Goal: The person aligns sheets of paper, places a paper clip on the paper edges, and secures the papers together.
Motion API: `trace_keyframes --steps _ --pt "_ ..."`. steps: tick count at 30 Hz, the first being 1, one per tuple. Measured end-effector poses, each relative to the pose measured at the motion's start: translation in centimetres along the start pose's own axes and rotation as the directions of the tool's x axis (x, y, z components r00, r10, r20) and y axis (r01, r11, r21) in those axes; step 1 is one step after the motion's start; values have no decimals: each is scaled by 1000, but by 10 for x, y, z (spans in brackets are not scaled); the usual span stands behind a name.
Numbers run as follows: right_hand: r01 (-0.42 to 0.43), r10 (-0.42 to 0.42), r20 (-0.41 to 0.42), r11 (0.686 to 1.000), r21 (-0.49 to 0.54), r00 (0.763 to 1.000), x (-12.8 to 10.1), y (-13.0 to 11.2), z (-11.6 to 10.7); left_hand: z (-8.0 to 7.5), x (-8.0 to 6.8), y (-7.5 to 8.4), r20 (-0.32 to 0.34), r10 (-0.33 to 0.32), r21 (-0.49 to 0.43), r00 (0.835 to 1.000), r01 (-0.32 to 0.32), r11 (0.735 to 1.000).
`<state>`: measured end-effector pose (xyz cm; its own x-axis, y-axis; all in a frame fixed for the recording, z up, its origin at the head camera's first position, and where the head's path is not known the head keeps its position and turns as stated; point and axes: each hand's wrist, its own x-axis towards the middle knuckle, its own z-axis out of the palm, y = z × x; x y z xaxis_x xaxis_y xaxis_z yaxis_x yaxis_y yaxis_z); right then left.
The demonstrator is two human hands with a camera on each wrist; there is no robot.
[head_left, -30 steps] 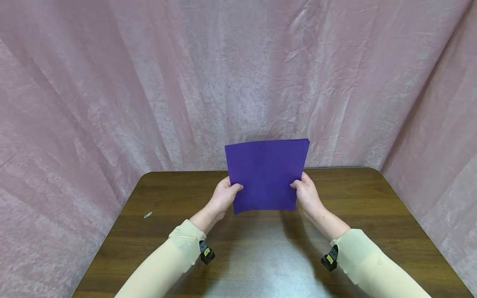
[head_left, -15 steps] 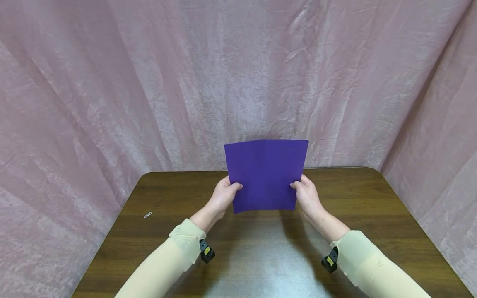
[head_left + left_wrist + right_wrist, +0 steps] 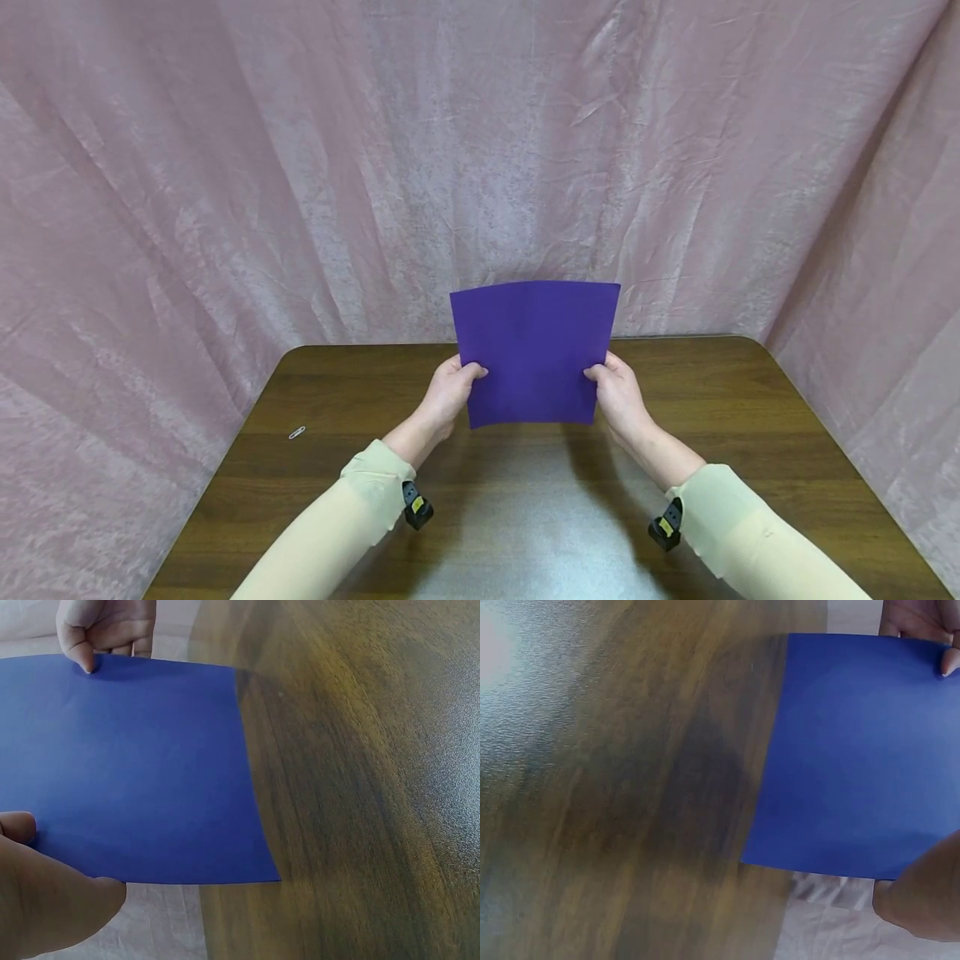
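Observation:
Both hands hold up purple paper (image 3: 534, 350) above the table, its surface slightly bowed. My left hand (image 3: 447, 392) pinches the left edge, thumb on the near face and fingers behind. On the opposite edge my right hand (image 3: 619, 392) pinches in the same way. The paper (image 3: 150, 765) looks blue in the left wrist view, with the left thumb at lower left and the right hand (image 3: 109, 630) at the far edge. Fingers behind the paper are mostly hidden. Whether it is one sheet or more, I cannot tell.
A small paper clip (image 3: 297, 432) lies on the left part of the brown wooden table (image 3: 720, 408). Pink curtains (image 3: 495, 150) hang behind the table and along its sides. Light reflects off the tabletop's near middle.
Both hands keep their grip on the paper and stay almost still. The paper's upper edge has shifted very slightly left and its bend varies a little.

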<state>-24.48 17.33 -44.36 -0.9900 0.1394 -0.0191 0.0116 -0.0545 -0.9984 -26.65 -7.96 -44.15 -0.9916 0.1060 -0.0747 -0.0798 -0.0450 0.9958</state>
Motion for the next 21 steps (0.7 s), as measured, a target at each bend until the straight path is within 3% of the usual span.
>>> trace_keyframes --steps 9,15,17,19,21 --pt "155 -155 -7 988 -6 988 2 -37 1 0 -1 2 7 3 17 1000 -3 1000" --pt "333 -331 43 941 -59 943 0 -70 10 0 -1 0 26 14 4 1000 -14 1000" --pt "405 -402 47 905 -133 914 -1 -81 13 0 -1 0 29 19 7 999 -19 1000" --pt "486 -492 35 842 -233 870 -2 -90 18 0 -1 0 29 20 10 999 -20 1000" --pt "587 -616 49 719 -372 786 -2 -98 23 1 -2 0 28 20 21 999 -20 1000"
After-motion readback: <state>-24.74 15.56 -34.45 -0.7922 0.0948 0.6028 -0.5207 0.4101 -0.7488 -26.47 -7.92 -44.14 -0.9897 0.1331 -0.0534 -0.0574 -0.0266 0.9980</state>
